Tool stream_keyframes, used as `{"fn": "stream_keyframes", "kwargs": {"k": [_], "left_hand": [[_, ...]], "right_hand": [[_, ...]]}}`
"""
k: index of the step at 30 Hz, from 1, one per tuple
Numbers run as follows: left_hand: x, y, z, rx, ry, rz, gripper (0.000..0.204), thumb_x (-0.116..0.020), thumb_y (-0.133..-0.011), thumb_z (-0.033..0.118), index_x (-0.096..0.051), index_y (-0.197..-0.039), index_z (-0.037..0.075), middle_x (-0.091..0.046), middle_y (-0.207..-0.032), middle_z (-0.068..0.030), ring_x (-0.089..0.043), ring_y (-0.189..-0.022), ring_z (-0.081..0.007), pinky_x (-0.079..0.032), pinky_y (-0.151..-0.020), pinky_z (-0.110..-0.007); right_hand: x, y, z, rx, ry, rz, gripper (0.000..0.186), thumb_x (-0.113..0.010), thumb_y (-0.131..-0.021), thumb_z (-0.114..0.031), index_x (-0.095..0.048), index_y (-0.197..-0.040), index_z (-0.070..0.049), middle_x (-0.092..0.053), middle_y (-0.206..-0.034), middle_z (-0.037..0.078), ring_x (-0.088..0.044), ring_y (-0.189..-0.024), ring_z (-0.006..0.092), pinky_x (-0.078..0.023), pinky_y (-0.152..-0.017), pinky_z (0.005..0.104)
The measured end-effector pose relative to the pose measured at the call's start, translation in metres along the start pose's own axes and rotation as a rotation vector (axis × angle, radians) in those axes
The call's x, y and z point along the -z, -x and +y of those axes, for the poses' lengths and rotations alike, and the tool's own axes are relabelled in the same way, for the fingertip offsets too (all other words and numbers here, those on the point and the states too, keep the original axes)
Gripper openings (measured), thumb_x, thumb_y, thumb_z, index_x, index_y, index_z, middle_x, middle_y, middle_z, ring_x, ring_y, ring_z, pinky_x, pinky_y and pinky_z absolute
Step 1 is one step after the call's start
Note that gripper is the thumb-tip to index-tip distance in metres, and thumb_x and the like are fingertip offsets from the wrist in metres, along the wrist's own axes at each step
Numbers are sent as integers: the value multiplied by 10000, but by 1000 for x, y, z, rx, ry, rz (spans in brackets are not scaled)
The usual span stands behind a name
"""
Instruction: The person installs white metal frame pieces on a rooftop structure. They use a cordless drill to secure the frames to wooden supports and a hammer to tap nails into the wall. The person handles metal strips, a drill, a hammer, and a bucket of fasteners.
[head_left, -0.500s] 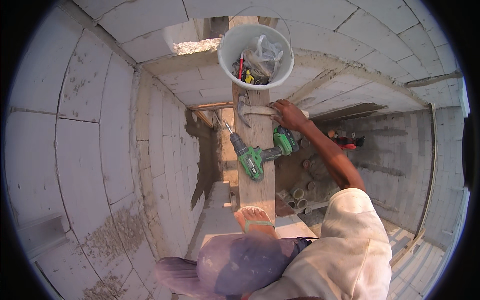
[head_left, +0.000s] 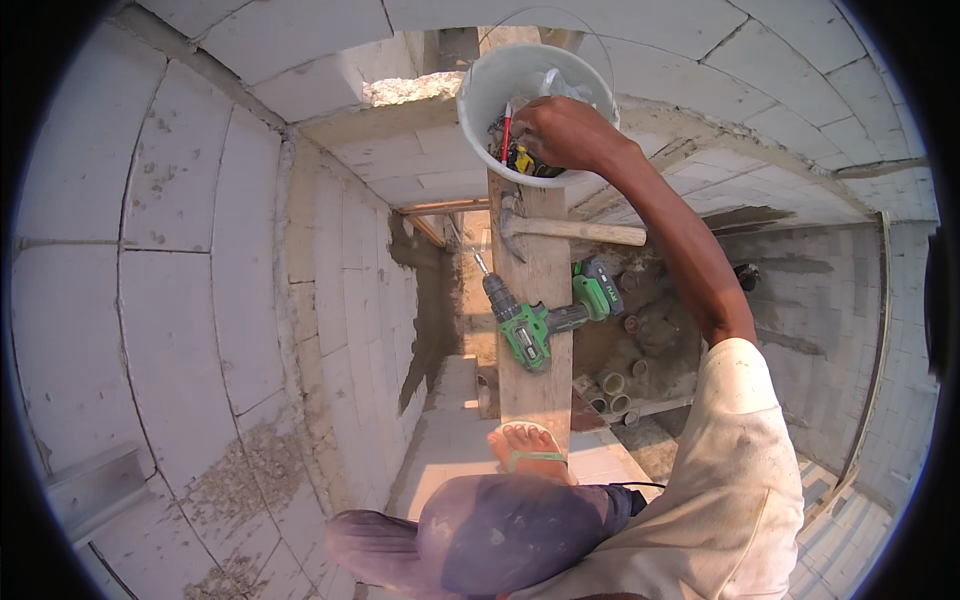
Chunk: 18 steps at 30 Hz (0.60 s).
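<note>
The right hand [head_left: 568,133] is held at the white bucket's [head_left: 484,88] mouth; its grasp cannot be told. A hammer [head_left: 585,230] and green drill [head_left: 527,337] are supported by the plank [head_left: 535,398].

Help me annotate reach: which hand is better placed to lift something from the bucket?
Likely the right hand: it reaches into the bucket, beside the slim red item; the left hand is out of view.

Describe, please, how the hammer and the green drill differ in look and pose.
The hammer has a pale handle and curved claw; the drill is green and black. The hammer's handle points right; the drill's bit points to the upper left. Both lie on the wooden plank.
</note>
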<state>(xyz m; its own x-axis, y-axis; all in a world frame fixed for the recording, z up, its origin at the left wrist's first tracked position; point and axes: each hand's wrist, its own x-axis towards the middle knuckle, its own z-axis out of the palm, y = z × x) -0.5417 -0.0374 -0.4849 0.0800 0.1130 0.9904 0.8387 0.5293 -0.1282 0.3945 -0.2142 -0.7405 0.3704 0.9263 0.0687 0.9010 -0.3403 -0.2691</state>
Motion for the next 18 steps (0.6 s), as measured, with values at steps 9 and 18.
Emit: {"fn": "stream_keyframes", "kwargs": {"k": [9, 18], "left_hand": [[-9, -3, -6, -38, 10, 31, 878, -380, -1070, 599, -115, -1665, 11, -71, -1690, -332, -182, -1505, -561, -321, -1105, -682], [-16, -6, -2, -73, 22, 34, 855, -369, -1078, 584, -125, -1664, 11, -84, -1690, -325, -188, -1505, -554, -313, -1111, -676]], "right_hand": [[-73, -75, 42, 153, 617, -428, 190, -683, -857, -178, -792, -1004, -126, -776, -1028, 90, -672, -1136, 237, -476, -985, 497], [-103, -97, 53, -6, 412, -424, 165, -753, -784, -170, -795, -907, -68, -783, -1038, 172, -755, -1032, 327, -561, -950, 524]]}}
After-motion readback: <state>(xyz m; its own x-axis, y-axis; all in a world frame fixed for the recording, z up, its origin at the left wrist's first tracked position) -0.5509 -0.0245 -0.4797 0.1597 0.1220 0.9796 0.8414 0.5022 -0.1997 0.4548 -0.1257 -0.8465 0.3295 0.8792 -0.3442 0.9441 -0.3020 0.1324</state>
